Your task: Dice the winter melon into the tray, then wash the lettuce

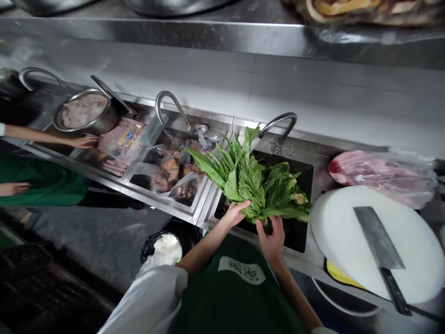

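A large bunch of long-leafed green vegetables (243, 181) is held up over the right-hand sink (299, 243). My left hand (236, 213) is closed around its lower left part, the thumb lying over the leaves and the other fingers hidden beneath. At the near edge, my right hand (272, 236) grips the lower part of the greens, its fingertips partly covered by leaves. More leafy greens (285, 185) lie in the sink behind and to the right of the bunch. A curved faucet (281, 121) rises behind them.
Right of the sink, a cleaver (377, 241) lies on a round white cutting board (333, 222), with bagged raw meat (378, 174) behind. Bagged meat (174, 167) fills the middle sink. A co-worker's hand (85, 141) is near packaged meat (120, 139) at left. A steel shelf edge (208, 35) overhangs.
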### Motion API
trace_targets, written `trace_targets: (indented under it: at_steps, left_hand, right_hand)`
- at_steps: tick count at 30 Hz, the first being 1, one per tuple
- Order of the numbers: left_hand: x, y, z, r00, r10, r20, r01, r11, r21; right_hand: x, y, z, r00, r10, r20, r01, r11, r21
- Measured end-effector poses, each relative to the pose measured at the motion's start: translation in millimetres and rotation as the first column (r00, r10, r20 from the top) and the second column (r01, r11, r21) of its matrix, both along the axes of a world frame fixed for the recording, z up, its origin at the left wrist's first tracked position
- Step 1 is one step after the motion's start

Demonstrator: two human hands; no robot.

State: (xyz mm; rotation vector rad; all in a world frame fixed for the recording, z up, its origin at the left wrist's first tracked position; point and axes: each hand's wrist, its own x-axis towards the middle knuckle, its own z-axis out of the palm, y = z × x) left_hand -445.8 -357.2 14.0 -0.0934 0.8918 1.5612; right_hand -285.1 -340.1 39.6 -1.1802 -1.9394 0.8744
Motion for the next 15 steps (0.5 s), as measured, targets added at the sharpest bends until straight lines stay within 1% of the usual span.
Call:
trace_targets:
  at_steps: [2,4,7,8,9,10,12,15]
  left_hand:
    - [3,5,6.1,0.999,0.035,-0.009,-0.035,0.999,-0.026]
    - [7,12,9.1,0.996,0.085,0.003,-0.085,0.996,-0.038]
    - [5,24,10.1,0.984,0.164,0.074,-0.162,0.986,-0.026]
    - [2,28,10.0,0.976,0.194,0.1,-0.192,0.981,-0.025]
    - [-3,31,9.7,0.966,0.228,0.118,-0.226,0.974,-0.028]
    - [-9,33,9.4,0.956,0.265,0.126,-0.263,0.964,-0.032]
    - [-22,33,8.7,0.937,0.33,0.11,-0.328,0.944,-0.04]
    - [-41,26,7.8,0.933,0.354,0.062,-0.353,0.935,-0.022]
  right_hand:
    - [-4,-5,0.4,0.999,-0.021,-0.028,0.022,0.999,0.026]
    - [-6,-8,-2.5,0.998,-0.013,-0.063,0.013,1.0,0.002]
    - [-2,-16,-14.0,0.979,0.07,-0.192,-0.095,0.988,-0.125]
    - [2,-20,-18.6,0.966,0.085,-0.244,-0.13,0.976,-0.174]
    - [7,-23,-22.8,0.953,0.074,-0.295,-0.144,0.964,-0.223]
    - [14,-26,-26.4,0.94,0.035,-0.34,-0.136,0.95,-0.28]
    - [32,-26,-31.1,0.909,-0.104,-0.404,-0.081,0.906,-0.415]
    - [60,-10,-32.0,0.851,-0.332,-0.406,0.031,0.804,-0.594]
